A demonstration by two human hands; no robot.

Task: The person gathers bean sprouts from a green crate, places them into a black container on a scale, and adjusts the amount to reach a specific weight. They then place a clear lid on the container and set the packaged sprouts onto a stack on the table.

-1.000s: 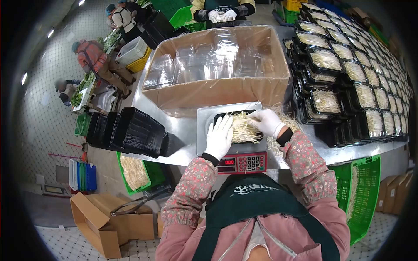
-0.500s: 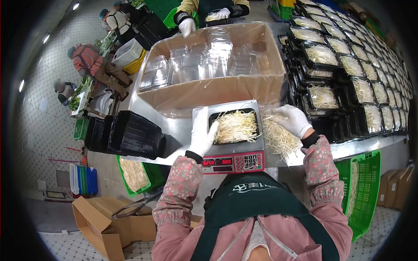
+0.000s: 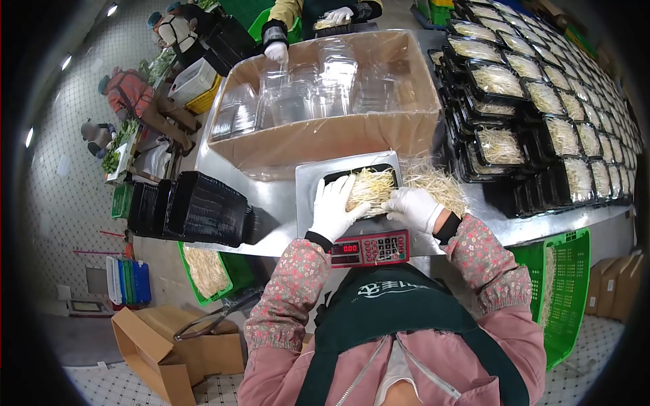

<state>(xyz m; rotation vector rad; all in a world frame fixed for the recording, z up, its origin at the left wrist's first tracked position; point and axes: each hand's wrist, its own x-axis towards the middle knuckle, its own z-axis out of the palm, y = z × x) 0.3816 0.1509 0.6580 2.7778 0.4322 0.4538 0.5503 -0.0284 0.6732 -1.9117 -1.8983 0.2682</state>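
A black tray of pale bean sprouts sits on a scale with a red display panel. My left hand, in a white glove, lies along the left of the sprouts, thumb apart from the stretched fingers. From the other side my right hand, also gloved, has its fingers bent together on sprouts at the tray's right edge. Beside the scale, a loose pile of sprouts lies on the metal table, partly behind my right hand.
Behind the scale stands a cardboard box of clear plastic lids; a co-worker's gloved hand reaches to its far edge. Nested black trays are at left, stacked filled trays at right. Green crates flank me below.
My right hand has moved left from the loose pile to the tray. My left hand has shifted onto the sprouts. The co-worker's hand has moved down to the box.
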